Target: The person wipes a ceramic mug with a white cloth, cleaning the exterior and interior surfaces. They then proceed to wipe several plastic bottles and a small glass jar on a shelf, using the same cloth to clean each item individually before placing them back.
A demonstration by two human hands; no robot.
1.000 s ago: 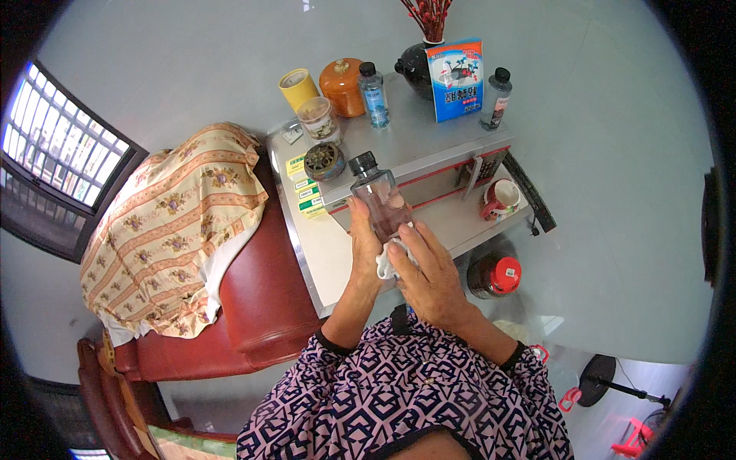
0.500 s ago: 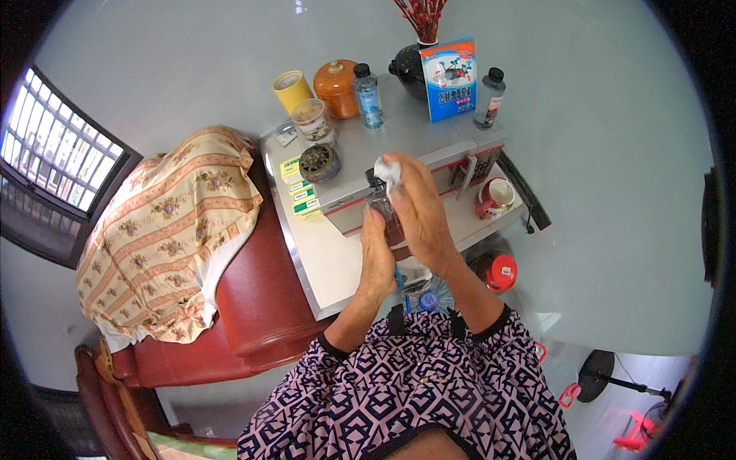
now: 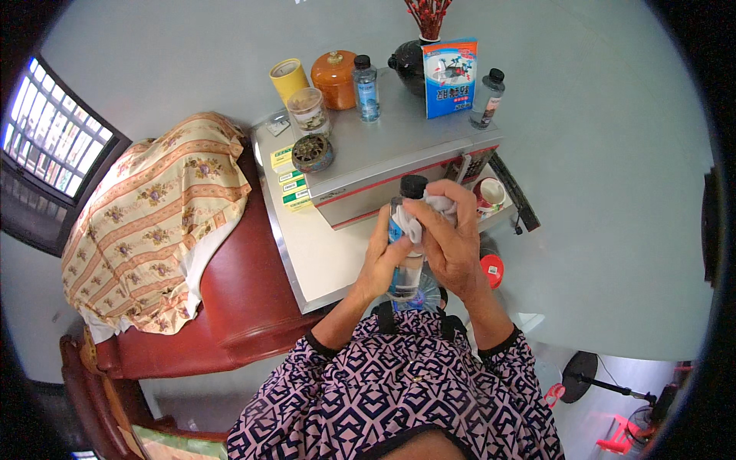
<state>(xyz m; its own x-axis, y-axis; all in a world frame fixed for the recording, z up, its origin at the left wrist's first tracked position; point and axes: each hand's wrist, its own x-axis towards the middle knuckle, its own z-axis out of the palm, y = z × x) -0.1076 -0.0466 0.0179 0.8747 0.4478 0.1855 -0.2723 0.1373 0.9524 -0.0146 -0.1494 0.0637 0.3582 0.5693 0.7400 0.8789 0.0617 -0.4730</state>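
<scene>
Fingers of the left hand (image 3: 377,267) wrap a clear, black-capped bottle (image 3: 408,277) in front of the patterned shirt (image 3: 383,376); the right hand's (image 3: 454,257) bunch a white cloth (image 3: 408,224) against its upper part. Beyond, I see 2 more capped bottles (image 3: 366,96) flanking a blue-and-orange packet (image 3: 451,80) on the grey-topped cabinet (image 3: 383,149).

A bare left hand (image 3: 378,263), near the middle of the frame, is closed in a wrapping grip, thumb (image 3: 398,250) slanting up to the right. A bare right hand (image 3: 454,245), just right of it, pinches with bent digits reaching leftward, though it is hard to tell which is the thumb. From the lower middle, the bare left forearm (image 3: 343,323) and bare right forearm (image 3: 488,314) converge upward.
</scene>
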